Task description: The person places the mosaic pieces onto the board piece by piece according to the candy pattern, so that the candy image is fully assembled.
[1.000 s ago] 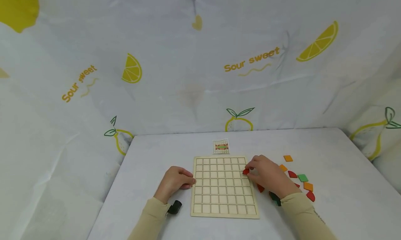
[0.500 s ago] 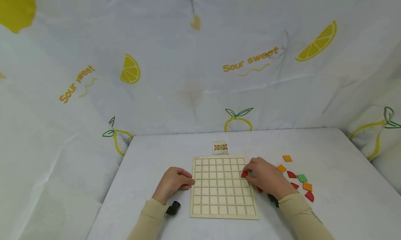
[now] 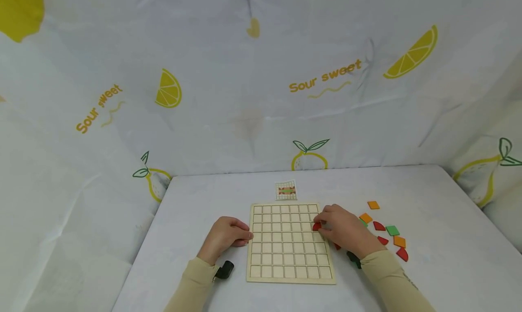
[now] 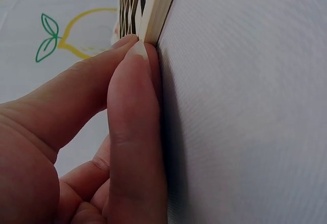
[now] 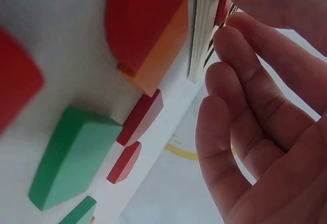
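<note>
A pale wooden grid board (image 3: 289, 247) lies flat on the white table, rows of square cells across it. My left hand (image 3: 226, 236) is at its left edge; in the left wrist view, the thumb and forefinger pinch the board's rim (image 4: 159, 17). Over the right edge, my right hand (image 3: 346, 228) pinches a red quarter-circle tile (image 3: 316, 227) at the rightmost cells, in an upper row. Only a sliver of that red tile (image 5: 222, 9) shows between thumb and fingers in the right wrist view. Whether it sits fully in a cell, I cannot tell.
Right of the board lie loose tiles: an orange one (image 3: 373, 205), a green one (image 3: 393, 230), a red quarter-circle (image 3: 402, 254) and several more. A small printed pattern card (image 3: 286, 191) stands behind the board. Lemon-print cloth (image 3: 244, 76) rises behind the table.
The right hand has shifted slightly leftward and down with the red quarter-circle tile, relative to the board. The left hand stays on the board's edge. The whole view drifts slightly.
</note>
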### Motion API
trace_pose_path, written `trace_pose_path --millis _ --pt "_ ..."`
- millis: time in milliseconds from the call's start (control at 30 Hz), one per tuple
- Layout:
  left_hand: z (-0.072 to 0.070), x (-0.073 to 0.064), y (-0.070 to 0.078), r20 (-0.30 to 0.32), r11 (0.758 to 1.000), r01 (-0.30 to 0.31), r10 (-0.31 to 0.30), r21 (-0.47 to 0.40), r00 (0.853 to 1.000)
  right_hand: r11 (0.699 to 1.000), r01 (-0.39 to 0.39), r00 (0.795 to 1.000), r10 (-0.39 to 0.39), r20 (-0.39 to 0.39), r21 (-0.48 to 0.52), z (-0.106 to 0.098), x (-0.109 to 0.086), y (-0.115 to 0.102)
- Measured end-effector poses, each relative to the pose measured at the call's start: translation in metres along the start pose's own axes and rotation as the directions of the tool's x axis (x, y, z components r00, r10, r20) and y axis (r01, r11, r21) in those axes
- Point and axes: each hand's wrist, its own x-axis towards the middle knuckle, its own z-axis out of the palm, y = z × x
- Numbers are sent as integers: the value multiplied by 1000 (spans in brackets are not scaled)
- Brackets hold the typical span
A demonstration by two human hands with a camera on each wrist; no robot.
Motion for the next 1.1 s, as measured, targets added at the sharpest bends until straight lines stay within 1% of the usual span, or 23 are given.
trace_pose_path --millis 167,300,400,467,600,667,800,867,933,967,1100 --pt "0 -1 1 4 1000 -11 11 0 1000 999 -20 1000 19 14 27 -2 -1 -2" --pt "0 -1 2 4 1000 -6 6 -3 1000 999 -29 999 28 23 43 -8 -2 -3" --pt "-1 0 1 4 1000 -2 2 -4 1000 997 -36 999 35 14 67 -15 -3 4" --pt "-1 0 0 3 1000 3 -3 0 1000 994 -59 998 59 -1 93 -19 -5 14" --pt "-1 0 0 6 1000 9 -9 -3 1000 982 -132 990 136 -24 132 -30 -12 43" --pt "-1 1 0 2 1000 7 -7 -2 1000 973 -176 983 183 -32 148 -36 -17 59" --pt "-1 1 -1 4 1000 7 -7 -9 1000 940 -276 958 285 -17 199 -45 -26 88" --pt "-1 2 -1 7 1000 7 -7 -12 1000 928 -309 948 317 -6 208 -48 -30 100" --pt "-1 2 -2 11 1000 3 -3 -16 1000 922 -330 941 337 -2 201 -52 -31 110" --pt "-1 2 -2 11 1000 1 0 -17 1000 924 -332 941 339 -8 189 -53 -32 115" --pt "0 2 -3 9 1000 -9 9 -16 1000 919 -362 930 368 -14 155 -59 -33 129"
